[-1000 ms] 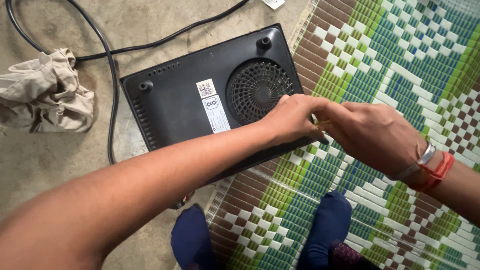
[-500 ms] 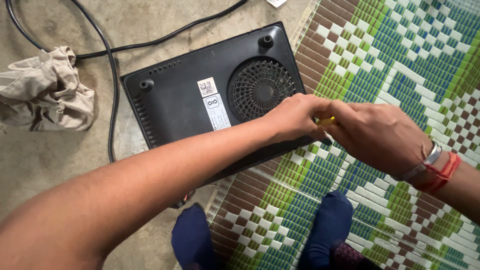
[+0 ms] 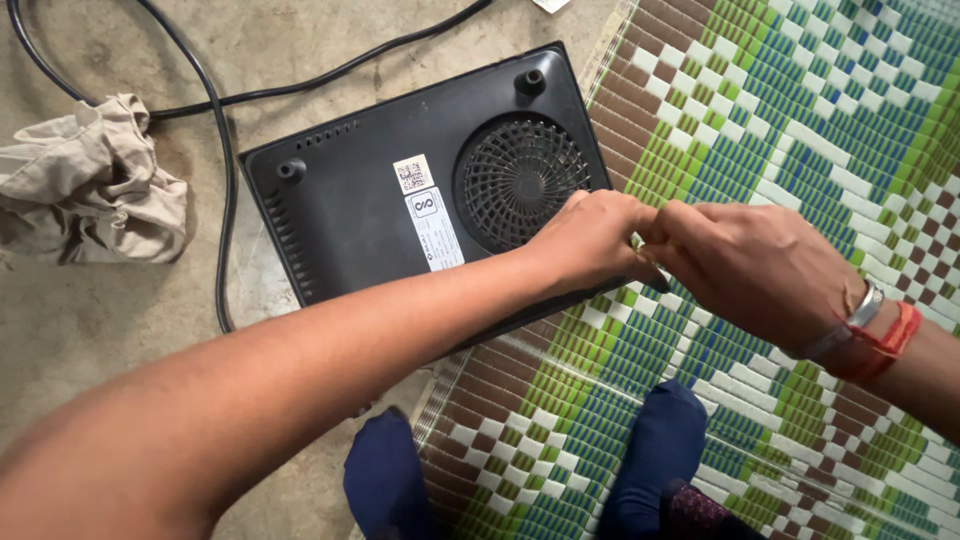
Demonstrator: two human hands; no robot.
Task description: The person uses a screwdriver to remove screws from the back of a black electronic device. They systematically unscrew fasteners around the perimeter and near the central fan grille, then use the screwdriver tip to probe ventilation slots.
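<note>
Floor: bare concrete floor [image 3: 90, 330] on the left side, with a woven mat [image 3: 800, 130] in green, blue, brown and white checks covering the right side.
Appliance: black flat cooktop [image 3: 350, 230] lies upside down, straddling the mat's left edge, part on concrete and part on the mat; its round fan grille [image 3: 520, 180], a white label and rubber feet face up.
Left hand: left hand [image 3: 585, 240] rests curled at the cooktop's near right corner, fingers bent and pinched together; whatever they grip is hidden.
Right hand: right hand [image 3: 760, 265] meets the left one at that corner, fingertips touching it, fingers curled; I cannot tell if they hold anything. Wrist wears a metal bangle and a red thread.
Cable: black cable [image 3: 225, 200] loops over the concrete past the cooktop's far left corner.
Cloth: crumpled beige cloth [image 3: 90, 185] lies on the concrete, left of the cable.
Feet: dark blue socks [image 3: 650, 450] at the mat's near edge.
</note>
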